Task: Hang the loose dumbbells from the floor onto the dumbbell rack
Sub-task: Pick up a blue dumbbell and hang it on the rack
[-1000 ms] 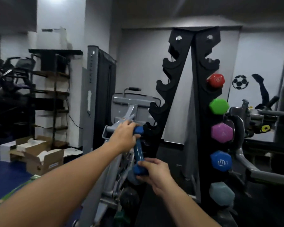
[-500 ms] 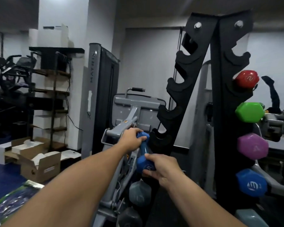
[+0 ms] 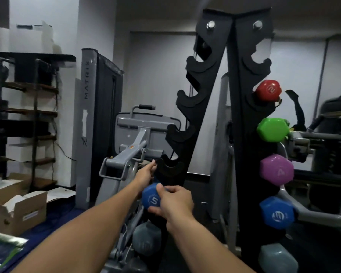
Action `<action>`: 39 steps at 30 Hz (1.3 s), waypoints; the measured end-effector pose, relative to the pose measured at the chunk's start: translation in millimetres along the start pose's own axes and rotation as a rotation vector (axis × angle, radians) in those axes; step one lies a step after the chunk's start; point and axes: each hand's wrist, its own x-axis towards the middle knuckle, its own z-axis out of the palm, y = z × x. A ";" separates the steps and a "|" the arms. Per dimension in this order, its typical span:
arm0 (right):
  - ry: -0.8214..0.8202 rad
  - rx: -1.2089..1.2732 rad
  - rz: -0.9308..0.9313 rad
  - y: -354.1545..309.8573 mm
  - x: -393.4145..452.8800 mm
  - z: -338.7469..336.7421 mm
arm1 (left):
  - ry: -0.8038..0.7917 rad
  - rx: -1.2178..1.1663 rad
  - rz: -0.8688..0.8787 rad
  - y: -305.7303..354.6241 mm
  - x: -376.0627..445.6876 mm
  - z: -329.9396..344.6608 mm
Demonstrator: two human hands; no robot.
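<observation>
A blue dumbbell marked 5 (image 3: 151,199) sits low against the left column of the tall black dumbbell rack (image 3: 201,107). My right hand (image 3: 173,203) grips its near head. My left hand (image 3: 146,174) holds the far end beside a rack cradle; that far head is hidden behind my fingers. On the rack's right column hang a red dumbbell (image 3: 268,90), a green one (image 3: 273,130), a purple one (image 3: 277,169), a blue one marked 3 (image 3: 277,212) and a grey-blue one (image 3: 277,259). Another grey-blue dumbbell (image 3: 146,241) hangs below the blue 5.
A grey weight machine (image 3: 134,134) stands right behind the rack's left side. Open cardboard boxes (image 3: 18,209) lie on the blue floor at left, before a dark shelf unit (image 3: 35,115). More gym machines (image 3: 323,146) fill the right.
The view has drawn closer to the rack. The blue dumbbell has sunk lower and turned, its near head with the 5 now facing me, and my left hand has shifted to the cradle's edge.
</observation>
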 end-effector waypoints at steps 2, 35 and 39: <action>0.029 -0.109 -0.107 2.1 -2.4 -2.1 | -0.054 -0.056 -0.028 -5.9 -1.1 9.8; -0.032 -0.477 -0.275 4.2 19.7 -33.8 | 0.114 0.102 0.005 5.8 -61.9 5.7; -0.045 -0.333 -0.193 18.7 18.8 -44.3 | 0.164 0.319 0.253 1.2 -74.0 2.5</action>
